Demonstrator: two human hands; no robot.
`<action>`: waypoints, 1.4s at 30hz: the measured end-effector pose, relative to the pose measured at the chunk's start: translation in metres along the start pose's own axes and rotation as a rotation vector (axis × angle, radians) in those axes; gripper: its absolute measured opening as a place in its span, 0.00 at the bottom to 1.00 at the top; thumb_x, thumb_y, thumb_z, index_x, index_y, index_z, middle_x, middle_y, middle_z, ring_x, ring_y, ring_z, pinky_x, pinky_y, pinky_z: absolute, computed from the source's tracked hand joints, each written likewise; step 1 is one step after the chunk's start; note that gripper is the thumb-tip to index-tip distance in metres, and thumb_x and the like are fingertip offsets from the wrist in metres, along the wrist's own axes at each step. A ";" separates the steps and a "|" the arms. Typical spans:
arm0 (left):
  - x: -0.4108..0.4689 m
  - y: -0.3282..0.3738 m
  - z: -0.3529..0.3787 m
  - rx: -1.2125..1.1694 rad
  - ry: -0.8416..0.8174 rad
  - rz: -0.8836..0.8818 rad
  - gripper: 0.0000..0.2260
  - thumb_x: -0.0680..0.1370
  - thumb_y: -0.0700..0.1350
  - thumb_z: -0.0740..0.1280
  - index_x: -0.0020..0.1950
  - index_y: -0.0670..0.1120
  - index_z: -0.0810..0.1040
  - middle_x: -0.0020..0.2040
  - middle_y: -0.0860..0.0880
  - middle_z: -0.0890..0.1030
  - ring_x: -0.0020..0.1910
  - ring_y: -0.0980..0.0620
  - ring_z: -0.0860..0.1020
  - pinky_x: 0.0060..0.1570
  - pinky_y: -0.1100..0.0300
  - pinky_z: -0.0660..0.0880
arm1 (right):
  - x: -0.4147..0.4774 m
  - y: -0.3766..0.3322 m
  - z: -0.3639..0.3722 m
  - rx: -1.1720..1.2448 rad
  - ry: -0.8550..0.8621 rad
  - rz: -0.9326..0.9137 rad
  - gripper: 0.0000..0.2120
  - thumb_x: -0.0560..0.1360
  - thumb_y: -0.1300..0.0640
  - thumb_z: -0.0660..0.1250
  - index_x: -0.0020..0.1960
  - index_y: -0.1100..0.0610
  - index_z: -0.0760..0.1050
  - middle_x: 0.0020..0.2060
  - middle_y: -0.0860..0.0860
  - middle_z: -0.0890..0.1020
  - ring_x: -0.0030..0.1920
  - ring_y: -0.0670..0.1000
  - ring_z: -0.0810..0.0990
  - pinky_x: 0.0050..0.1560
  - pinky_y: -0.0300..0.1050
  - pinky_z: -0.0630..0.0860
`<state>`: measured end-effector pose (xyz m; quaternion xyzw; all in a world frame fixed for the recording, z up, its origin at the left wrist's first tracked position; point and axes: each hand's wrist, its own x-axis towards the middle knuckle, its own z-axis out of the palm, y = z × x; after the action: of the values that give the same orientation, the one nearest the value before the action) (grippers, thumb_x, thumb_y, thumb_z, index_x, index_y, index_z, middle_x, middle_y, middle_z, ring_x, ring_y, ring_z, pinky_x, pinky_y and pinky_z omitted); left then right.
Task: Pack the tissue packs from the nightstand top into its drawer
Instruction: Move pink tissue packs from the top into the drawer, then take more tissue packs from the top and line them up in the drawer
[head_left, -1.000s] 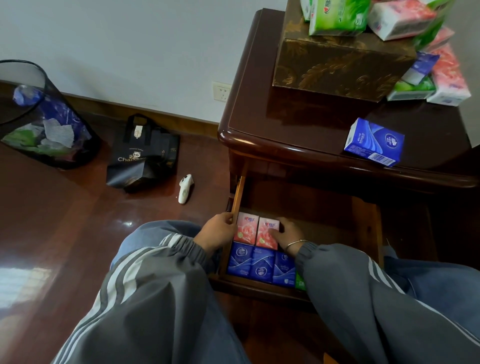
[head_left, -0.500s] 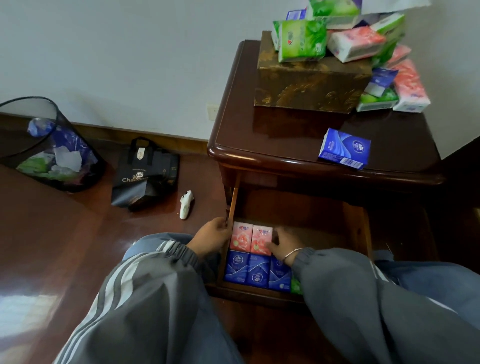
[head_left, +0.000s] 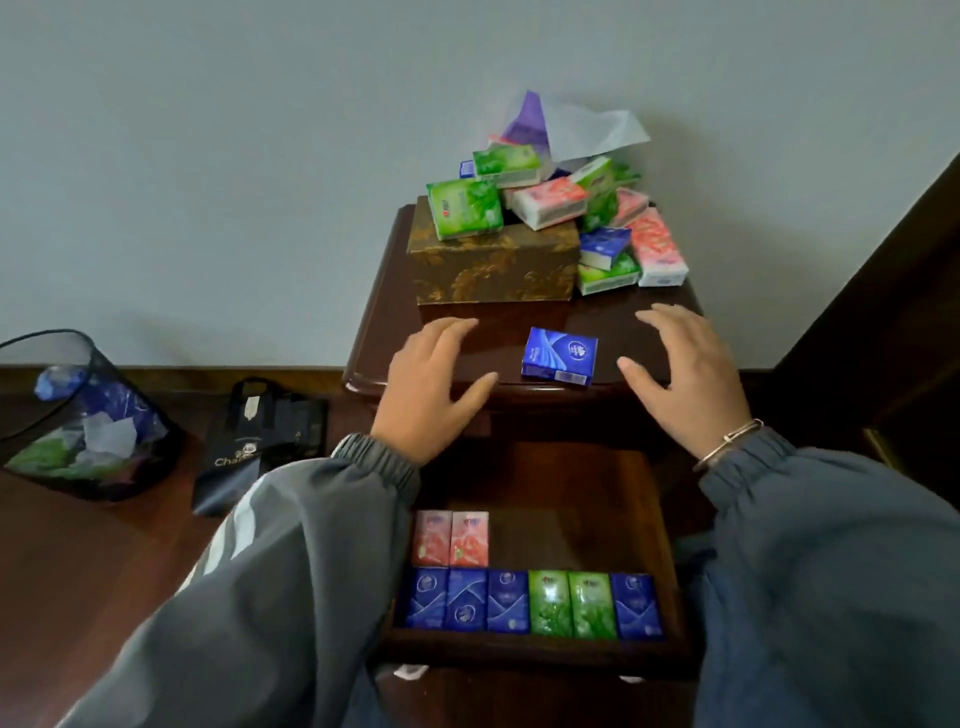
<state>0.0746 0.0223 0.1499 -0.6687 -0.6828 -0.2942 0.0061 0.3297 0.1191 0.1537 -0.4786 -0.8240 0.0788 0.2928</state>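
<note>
One blue tissue pack lies near the front edge of the nightstand top, between the left hand and right hand, both spread wide and empty; a clumsy grab could knock it past the open drawer below.

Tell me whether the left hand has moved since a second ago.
Yes. The left hand rose from the pink packs in the drawer to the nightstand top, left of the lone blue pack.
</note>
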 end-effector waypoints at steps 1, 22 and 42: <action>0.011 0.010 0.008 0.009 -0.061 0.052 0.27 0.76 0.56 0.66 0.72 0.48 0.67 0.69 0.48 0.70 0.67 0.48 0.68 0.63 0.51 0.66 | 0.003 0.010 0.001 -0.014 -0.039 0.042 0.24 0.73 0.54 0.68 0.66 0.60 0.70 0.66 0.58 0.73 0.68 0.58 0.68 0.67 0.56 0.65; 0.040 -0.030 0.058 -0.005 -0.007 -0.142 0.28 0.75 0.56 0.68 0.71 0.45 0.67 0.60 0.45 0.72 0.58 0.49 0.72 0.56 0.53 0.72 | 0.145 0.022 0.041 -0.136 -0.155 0.025 0.24 0.75 0.48 0.64 0.67 0.57 0.68 0.63 0.55 0.74 0.63 0.58 0.72 0.60 0.54 0.71; 0.043 -0.009 0.041 -0.469 0.103 -0.483 0.23 0.71 0.57 0.73 0.60 0.49 0.69 0.56 0.52 0.75 0.49 0.59 0.76 0.40 0.69 0.71 | 0.128 0.039 0.031 -0.540 -0.134 -0.188 0.09 0.77 0.63 0.57 0.54 0.63 0.74 0.46 0.63 0.80 0.45 0.64 0.79 0.37 0.51 0.69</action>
<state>0.0772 0.0784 0.1295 -0.4553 -0.7340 -0.4694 -0.1833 0.2940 0.2509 0.1646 -0.4546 -0.8734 -0.1393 0.1055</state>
